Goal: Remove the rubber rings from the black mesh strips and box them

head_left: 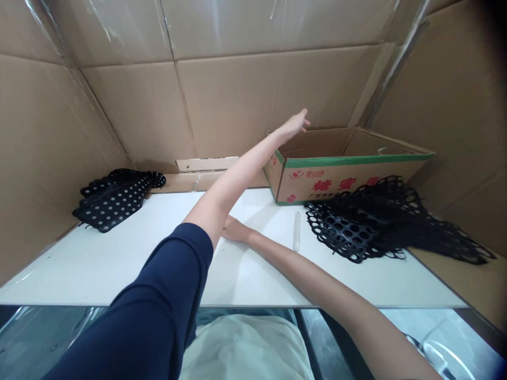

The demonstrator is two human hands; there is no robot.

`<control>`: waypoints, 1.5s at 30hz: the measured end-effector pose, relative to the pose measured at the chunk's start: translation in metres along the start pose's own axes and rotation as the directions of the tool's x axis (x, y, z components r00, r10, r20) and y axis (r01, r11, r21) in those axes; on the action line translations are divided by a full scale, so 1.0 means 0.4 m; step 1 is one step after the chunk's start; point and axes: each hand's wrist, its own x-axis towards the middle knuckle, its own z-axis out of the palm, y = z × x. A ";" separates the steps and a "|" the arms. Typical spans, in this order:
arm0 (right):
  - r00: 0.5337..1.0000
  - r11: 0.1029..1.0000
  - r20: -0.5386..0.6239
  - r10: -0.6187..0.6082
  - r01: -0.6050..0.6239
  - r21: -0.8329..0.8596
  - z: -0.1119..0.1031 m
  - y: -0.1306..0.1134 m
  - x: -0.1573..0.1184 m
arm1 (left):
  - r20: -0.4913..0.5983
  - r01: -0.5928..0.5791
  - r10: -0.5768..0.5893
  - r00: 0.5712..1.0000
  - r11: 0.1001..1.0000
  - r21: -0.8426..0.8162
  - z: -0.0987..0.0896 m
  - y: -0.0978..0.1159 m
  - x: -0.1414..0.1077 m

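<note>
The step in hand looks like a reach toward the cardboard box (pixel 336 168) at right of centre: the left hand (pixel 295 125) is at its far left corner, fingers loosely spread and seemingly holding nothing. The right hand (pixel 236 230) rests mid-frame on the worktop (pixel 158 264), its fingers hidden behind the left forearm, so their grip cannot be told. Black netting (pixel 380 219) lies against the box's front, the spotted black bundle (pixel 113 206) far left. Gripping either would call for drawing the left arm back first.
</note>
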 end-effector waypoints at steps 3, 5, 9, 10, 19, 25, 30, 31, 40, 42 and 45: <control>0.998 0.998 0.013 -0.068 0.068 -0.009 0.009 0.023 0.010 | -0.038 0.083 -0.088 0.995 0.988 -0.130 -0.072 0.011 0.004; 0.999 0.994 0.015 -0.036 0.038 -0.105 0.015 0.028 0.014 | -0.068 0.040 -0.053 0.996 0.983 -0.177 -0.134 0.015 0.005; 0.999 0.929 0.015 0.052 -0.043 -0.367 0.018 0.003 0.007 | -0.170 -0.022 -0.005 0.986 0.987 -0.156 -0.259 0.032 -0.016; 0.998 0.914 0.019 0.063 -0.050 -0.403 0.017 -0.009 0.003 | -0.204 -0.020 -0.009 0.979 0.990 -0.138 -0.284 0.046 -0.034; 0.921 0.891 -0.169 0.350 -0.383 -0.243 0.011 -0.035 -0.003 | -0.334 -0.077 0.054 0.941 0.995 -0.056 -0.371 0.217 -0.400; 0.725 0.627 -0.255 0.640 -0.300 0.719 -0.025 0.004 -0.002 | -0.312 0.143 -0.062 0.948 0.959 0.244 -0.381 0.023 -0.626; 0.692 0.438 -0.215 0.689 -0.160 0.885 -0.115 -0.020 0.011 | 0.074 0.327 -0.445 0.893 0.752 0.573 -0.275 -0.213 -0.816; 0.698 0.441 -0.231 0.678 -0.135 0.887 -0.139 -0.032 0.020 | 0.054 0.312 -0.424 0.904 0.741 0.594 -0.250 -0.248 -0.843; 0.681 0.728 -0.526 0.509 -0.015 0.685 -0.433 -0.121 0.109 | 0.243 0.174 -0.296 0.924 0.890 0.422 -0.169 -0.267 -0.853; 0.642 0.809 -0.609 0.465 -0.029 0.587 -0.520 -0.111 0.124 | 0.279 0.129 -0.247 0.928 0.915 0.382 -0.159 -0.252 -0.842; 0.546 0.896 -0.721 0.427 -0.150 0.418 -0.640 -0.082 0.144 | 0.293 0.131 -0.243 0.925 0.926 0.355 -0.145 -0.249 -0.829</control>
